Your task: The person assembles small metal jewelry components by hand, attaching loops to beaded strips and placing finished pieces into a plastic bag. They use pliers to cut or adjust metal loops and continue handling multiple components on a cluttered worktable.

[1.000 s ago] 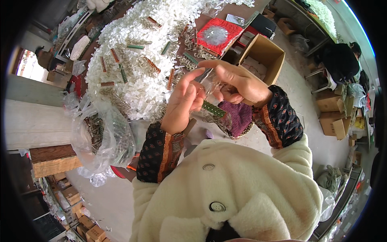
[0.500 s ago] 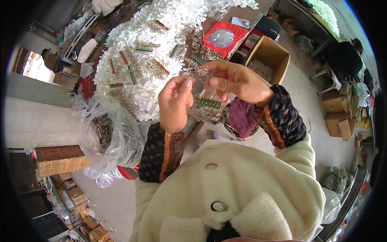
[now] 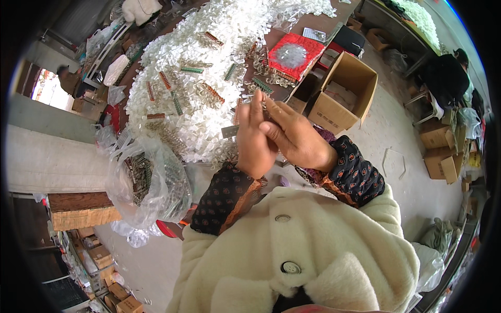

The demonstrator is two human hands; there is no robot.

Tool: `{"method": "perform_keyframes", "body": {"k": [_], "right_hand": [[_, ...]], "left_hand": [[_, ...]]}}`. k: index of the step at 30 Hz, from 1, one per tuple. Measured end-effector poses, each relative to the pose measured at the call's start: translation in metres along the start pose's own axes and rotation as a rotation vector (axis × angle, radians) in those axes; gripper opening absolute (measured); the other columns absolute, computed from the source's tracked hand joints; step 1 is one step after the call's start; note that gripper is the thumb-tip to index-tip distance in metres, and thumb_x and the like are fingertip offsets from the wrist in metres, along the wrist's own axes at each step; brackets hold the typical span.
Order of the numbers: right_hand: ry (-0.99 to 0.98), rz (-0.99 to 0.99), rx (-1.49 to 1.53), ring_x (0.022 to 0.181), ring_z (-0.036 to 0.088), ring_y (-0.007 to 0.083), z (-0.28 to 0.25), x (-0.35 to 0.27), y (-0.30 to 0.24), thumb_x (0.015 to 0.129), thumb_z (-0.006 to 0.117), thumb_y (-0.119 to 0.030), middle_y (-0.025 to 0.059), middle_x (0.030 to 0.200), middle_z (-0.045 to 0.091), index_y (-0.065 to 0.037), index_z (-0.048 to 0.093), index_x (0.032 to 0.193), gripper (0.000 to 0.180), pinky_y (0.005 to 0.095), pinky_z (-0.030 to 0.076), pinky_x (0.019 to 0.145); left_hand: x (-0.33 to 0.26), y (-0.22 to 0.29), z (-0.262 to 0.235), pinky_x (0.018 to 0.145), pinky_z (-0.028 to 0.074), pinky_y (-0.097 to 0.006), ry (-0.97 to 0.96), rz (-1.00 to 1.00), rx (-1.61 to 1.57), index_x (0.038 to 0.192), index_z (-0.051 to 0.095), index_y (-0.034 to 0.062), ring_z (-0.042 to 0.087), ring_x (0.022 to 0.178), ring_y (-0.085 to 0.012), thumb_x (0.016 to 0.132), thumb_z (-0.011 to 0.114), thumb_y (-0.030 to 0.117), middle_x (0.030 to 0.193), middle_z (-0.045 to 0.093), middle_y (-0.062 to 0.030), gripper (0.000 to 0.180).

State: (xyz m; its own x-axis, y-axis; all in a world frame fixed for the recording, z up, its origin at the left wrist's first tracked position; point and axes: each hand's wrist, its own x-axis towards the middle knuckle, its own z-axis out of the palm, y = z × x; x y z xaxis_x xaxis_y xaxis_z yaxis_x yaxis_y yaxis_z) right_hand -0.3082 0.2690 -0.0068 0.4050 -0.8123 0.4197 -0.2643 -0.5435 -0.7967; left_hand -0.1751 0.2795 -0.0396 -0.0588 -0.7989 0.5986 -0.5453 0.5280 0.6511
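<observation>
One left hand (image 3: 257,147) touches one right hand (image 3: 305,143); their grips cannot be told; one open carton (image 3: 330,111) stands near.

Bare left hand (image 3: 255,148) right up against bare right hand (image 3: 302,142), heaped small white pieces (image 3: 209,115) beyond, open brown cardboard box (image 3: 330,111) alongside

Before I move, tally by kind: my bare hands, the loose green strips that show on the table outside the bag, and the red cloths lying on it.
Bare hands: 2 (left hand, right hand)
Loose green strips: 4
Red cloth: 1
Total: 7
Anything between the palms is hidden and not counted.
</observation>
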Motion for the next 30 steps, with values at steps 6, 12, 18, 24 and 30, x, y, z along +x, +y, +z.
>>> {"method": "perform_keyframes", "body": {"k": [6, 12, 18, 24, 30], "right_hand": [[0.144, 0.283, 0.396, 0.067, 0.056, 0.0169, 0.002, -0.001, 0.007, 0.099, 0.053, -0.012, 0.0104, 0.078, 0.060, 0.003, 0.060, 0.119, 0.026, 0.0299, 0.046, 0.063], [0.089, 0.336, 0.812, 0.056, 0.041, 0.0021, -0.007, 0.001, -0.005, 0.101, 0.049, -0.009, -0.0031, 0.076, 0.058, -0.002, 0.052, 0.134, 0.033, 0.0176, 0.032, 0.050], [-0.102, 0.332, 1.011, 0.053, 0.041, 0.0020, -0.012, 0.008, -0.005, 0.099, 0.055, -0.009, -0.0005, 0.077, 0.060, -0.001, 0.034, 0.142, 0.048, 0.0181, 0.031, 0.047], [0.007, 0.407, 0.989, 0.047, 0.048, 0.0052, -0.009, 0.012, -0.006, 0.094, 0.063, -0.007, 0.0072, 0.074, 0.065, -0.002, 0.050, 0.104, 0.018, 0.0197, 0.031, 0.038], [-0.076, 0.405, 0.912, 0.051, 0.055, 0.0059, -0.013, 0.011, -0.009, 0.093, 0.065, -0.012, 0.0071, 0.078, 0.066, 0.000, 0.046, 0.137, 0.049, 0.0176, 0.033, 0.036]], "left_hand": [[0.001, 0.006, -0.011, 0.086, 0.044, -0.034, -0.074, 0.131, -0.009, 0.142, 0.044, -0.0011, 0.051, 0.096, -0.0277, 0.095, 0.050, 0.008, 0.110, 0.049, -0.0153, 0.048], [0.002, 0.011, -0.016, 0.060, 0.034, -0.018, 0.177, -0.185, -0.725, 0.124, 0.058, -0.0020, 0.043, 0.070, -0.0048, 0.096, 0.057, 0.008, 0.096, 0.053, -0.0002, 0.029], [-0.004, 0.003, -0.029, 0.060, 0.036, -0.021, -0.097, -0.535, -1.198, 0.117, 0.061, -0.0017, 0.048, 0.072, -0.0072, 0.098, 0.058, 0.019, 0.095, 0.054, -0.0014, 0.028], [-0.005, -0.003, -0.030, 0.053, 0.031, -0.020, -0.129, -0.589, -1.186, 0.114, 0.064, -0.0004, 0.044, 0.062, -0.0058, 0.094, 0.065, 0.022, 0.081, 0.057, -0.0018, 0.030], [0.000, -0.008, -0.036, 0.047, 0.031, -0.018, -0.316, -0.677, -1.374, 0.119, 0.063, 0.0021, 0.046, 0.057, -0.0058, 0.090, 0.070, 0.022, 0.081, 0.061, -0.0059, 0.036]]}}
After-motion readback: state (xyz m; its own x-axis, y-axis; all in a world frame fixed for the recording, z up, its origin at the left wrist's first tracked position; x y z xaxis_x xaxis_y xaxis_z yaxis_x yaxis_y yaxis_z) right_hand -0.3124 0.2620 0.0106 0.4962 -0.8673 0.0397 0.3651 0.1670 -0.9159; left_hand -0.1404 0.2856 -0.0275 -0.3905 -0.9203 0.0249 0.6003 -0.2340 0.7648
